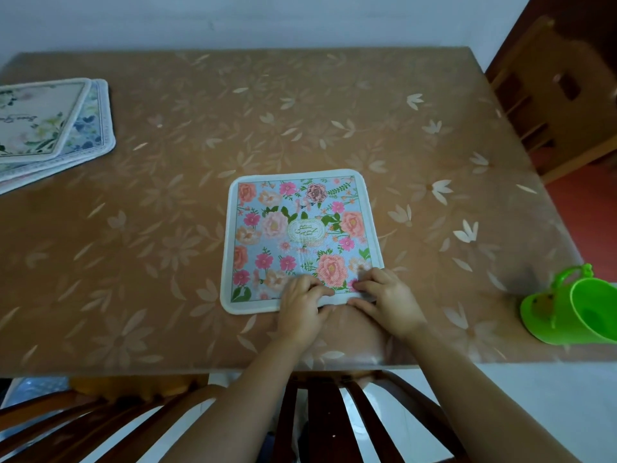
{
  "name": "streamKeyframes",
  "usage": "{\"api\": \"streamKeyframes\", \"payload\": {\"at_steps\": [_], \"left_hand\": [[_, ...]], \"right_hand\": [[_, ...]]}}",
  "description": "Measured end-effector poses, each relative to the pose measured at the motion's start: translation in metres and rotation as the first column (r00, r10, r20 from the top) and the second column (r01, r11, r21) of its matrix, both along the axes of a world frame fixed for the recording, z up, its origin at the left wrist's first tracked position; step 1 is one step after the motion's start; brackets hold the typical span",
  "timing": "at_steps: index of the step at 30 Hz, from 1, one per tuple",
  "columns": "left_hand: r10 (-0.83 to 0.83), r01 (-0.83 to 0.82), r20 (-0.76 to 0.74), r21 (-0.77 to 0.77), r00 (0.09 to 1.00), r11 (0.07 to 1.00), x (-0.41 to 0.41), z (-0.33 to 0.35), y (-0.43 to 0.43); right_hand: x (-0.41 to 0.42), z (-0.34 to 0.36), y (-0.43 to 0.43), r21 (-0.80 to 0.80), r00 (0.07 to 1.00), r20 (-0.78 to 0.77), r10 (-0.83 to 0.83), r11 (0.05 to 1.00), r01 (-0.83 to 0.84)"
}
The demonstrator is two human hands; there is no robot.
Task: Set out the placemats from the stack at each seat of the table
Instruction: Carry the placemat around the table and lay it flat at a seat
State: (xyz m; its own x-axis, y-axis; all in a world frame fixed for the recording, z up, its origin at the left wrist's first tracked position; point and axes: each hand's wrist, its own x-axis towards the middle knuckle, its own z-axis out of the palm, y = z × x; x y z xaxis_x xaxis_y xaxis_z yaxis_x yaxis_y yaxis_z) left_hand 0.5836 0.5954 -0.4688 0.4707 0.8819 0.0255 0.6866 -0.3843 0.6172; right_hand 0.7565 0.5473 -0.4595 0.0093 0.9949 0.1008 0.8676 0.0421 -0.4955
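A blue placemat with pink flowers and a white border lies flat on the table, near its front edge. Both my hands are on the mat's near edge. My left hand has its fingers on top and its thumb at the rim, pinching the edge. My right hand pinches the near right corner in the same way. A stack of placemats with pale floral prints lies at the table's far left, partly cut off by the frame.
A green plastic cup lies on its side at the table's right edge. A dark wooden chair stands below me at the near edge. Another wooden chair stands at the right side.
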Motion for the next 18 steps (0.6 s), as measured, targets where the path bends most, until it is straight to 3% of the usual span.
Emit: {"api": "streamKeyframes", "payload": {"at_steps": [9, 18], "left_hand": [[-0.053, 0.048, 0.050, 0.093, 0.997, 0.995, 0.006, 0.009, 0.003], [0.006, -0.006, 0.111, 0.000, 0.994, 1.000, -0.022, 0.022, 0.010]], "right_hand": [[0.003, -0.001, -0.002, -0.065, 0.985, -0.164, -0.050, 0.997, 0.040], [-0.006, 0.013, -0.001, -0.066, 0.949, -0.290, -0.123, 0.992, 0.108]]}}
